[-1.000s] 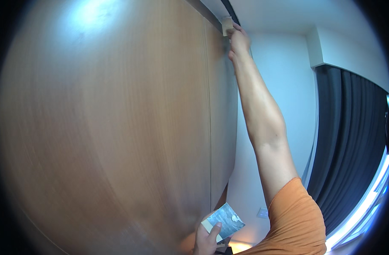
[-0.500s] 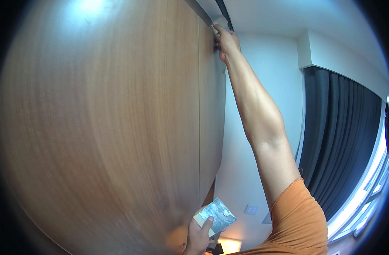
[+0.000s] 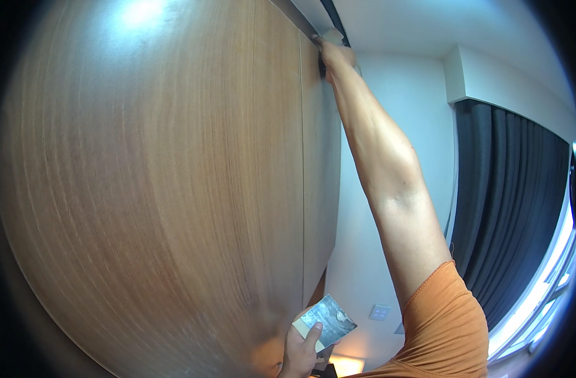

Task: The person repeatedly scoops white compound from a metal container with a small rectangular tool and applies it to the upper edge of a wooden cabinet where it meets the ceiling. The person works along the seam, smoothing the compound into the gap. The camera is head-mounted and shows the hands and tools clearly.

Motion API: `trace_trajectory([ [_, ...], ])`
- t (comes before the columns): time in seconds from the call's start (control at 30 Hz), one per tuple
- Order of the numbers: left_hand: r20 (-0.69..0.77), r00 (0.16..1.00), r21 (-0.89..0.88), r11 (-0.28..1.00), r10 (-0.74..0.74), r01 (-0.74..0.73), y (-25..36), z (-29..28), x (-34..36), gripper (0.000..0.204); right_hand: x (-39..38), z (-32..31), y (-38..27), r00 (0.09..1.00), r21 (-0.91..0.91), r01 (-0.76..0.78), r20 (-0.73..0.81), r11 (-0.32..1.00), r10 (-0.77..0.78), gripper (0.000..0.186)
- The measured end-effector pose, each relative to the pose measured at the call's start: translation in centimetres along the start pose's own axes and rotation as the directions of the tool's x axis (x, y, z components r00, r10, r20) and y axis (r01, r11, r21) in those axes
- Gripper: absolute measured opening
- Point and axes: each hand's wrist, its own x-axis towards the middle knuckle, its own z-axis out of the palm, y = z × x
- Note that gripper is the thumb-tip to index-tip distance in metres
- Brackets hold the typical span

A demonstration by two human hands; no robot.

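My left hand point(image 3: 299, 351) is low in the middle, its thumb pressed over a flat rectangular plate point(image 3: 329, 320). The plate has a grey, smeared face, a pale strip along one edge and a whitish lump near its far corner. My right arm reaches high up. Its right hand point(image 3: 337, 58) is at the top edge of the wood-grain panel point(image 3: 200, 164), beside a dark strip point(image 3: 334, 14) by the ceiling. A small pale flat piece point(image 3: 332, 36) shows at the fingers, which are bent and partly hidden; its kind is unclear.
A pale wall point(image 3: 395, 120) stands beyond the panel, with a white switch plate point(image 3: 380, 312) low on it. Dark curtains point(image 3: 508, 189) hang by a bright window point(image 3: 533, 315) at right, under a boxed ceiling section point(image 3: 508, 91). A warm light point(image 3: 348, 365) glows at the bottom.
My right hand has turned a little at the top edge and is more blurred, its fingers less visible. The left hand keeps its hold on the plate. The view has shifted slightly.
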Motion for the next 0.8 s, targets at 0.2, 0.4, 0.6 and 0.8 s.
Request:
trace_trajectory([
  [0.2, -0.006, 1.0, 0.029, 0.999, 0.015, -0.014, -0.3, -0.1, 0.0, 0.032, 1.0, 0.0, -0.4, 0.996, -0.088, -0.053, 0.068, 0.995, 0.059, 0.085],
  [0.4, -0.017, 1.0, 0.037, 0.999, 0.024, -0.024, -0.3, 0.0, 0.0, 0.032, 3.4, 0.7, 0.0, 0.993, -0.065, -0.026, 0.112, 0.998, 0.033, 0.058],
  [0.6, -0.021, 0.999, 0.065, 0.997, 0.041, -0.039, 0.4, 0.3, 0.0, 0.033, 2.2, -3.6, 0.6, 0.906, 0.148, -0.191, 0.408, 0.97, 0.116, 0.034],
  [0.8, -0.003, 0.994, -0.056, 0.992, -0.114, 0.113, 1.9, 0.8, 0.1, 0.039, -8.8, -16.3, 3.7, 0.74, 0.242, -0.231, 0.673, 0.943, 0.008, 0.043],
])
